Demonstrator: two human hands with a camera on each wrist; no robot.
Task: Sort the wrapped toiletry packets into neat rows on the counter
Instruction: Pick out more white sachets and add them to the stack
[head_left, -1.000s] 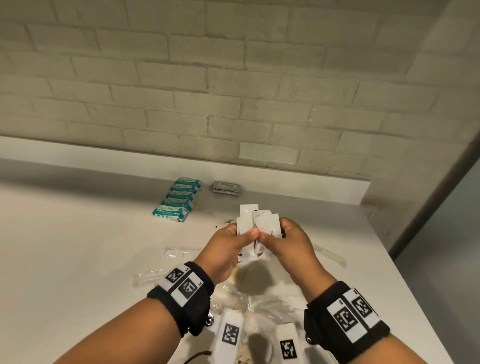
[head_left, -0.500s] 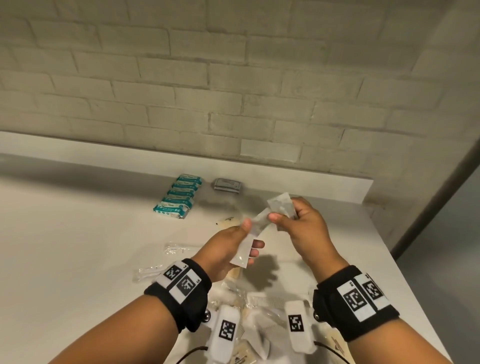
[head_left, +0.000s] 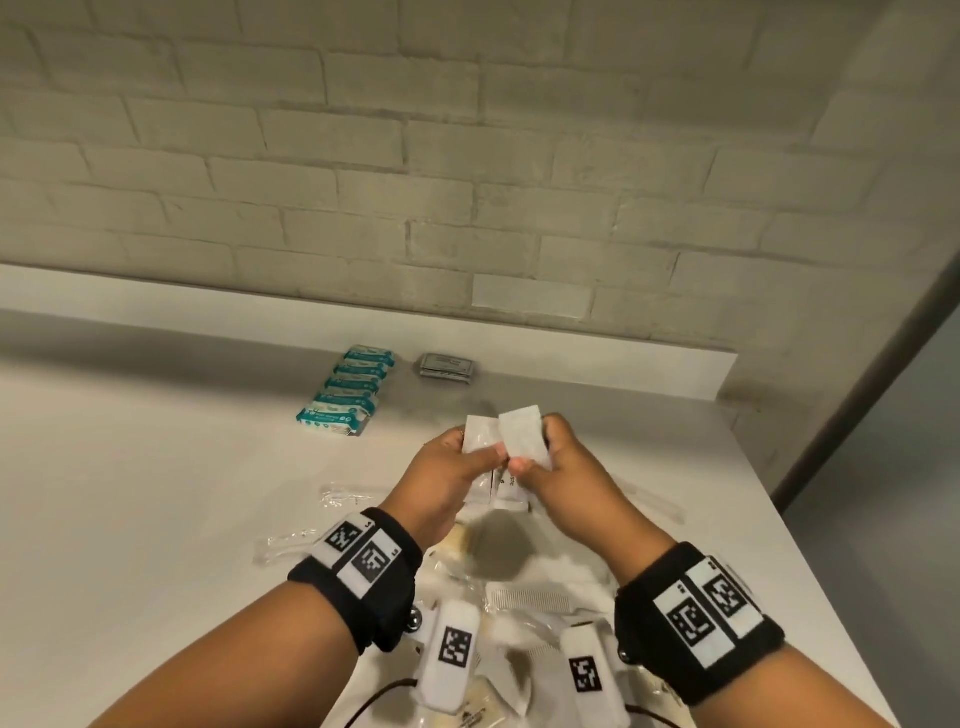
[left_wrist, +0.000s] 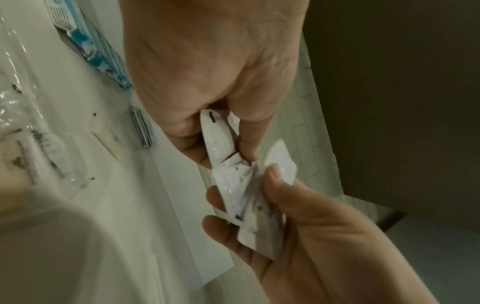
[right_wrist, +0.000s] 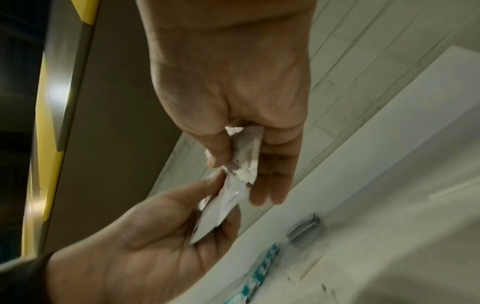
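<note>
Small flat white wrapped packets (head_left: 501, 457), bunched upright and fanned at mid-frame above the counter. Teal-and-white wrapped packets (head_left: 345, 391), overlapped in one tidy row, upper centre-left. Grey foil packets (head_left: 447, 367) stacked just right of that row.

We see the teal packets (head_left: 347, 391) in a row at the counter's (head_left: 130, 493) back, grey packets (head_left: 448, 367) just right of them

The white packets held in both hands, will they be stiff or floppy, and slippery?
Probably floppy: the white packets crease between the left hand and right hand. Likely light. Their glossy wrap may slip.
</note>
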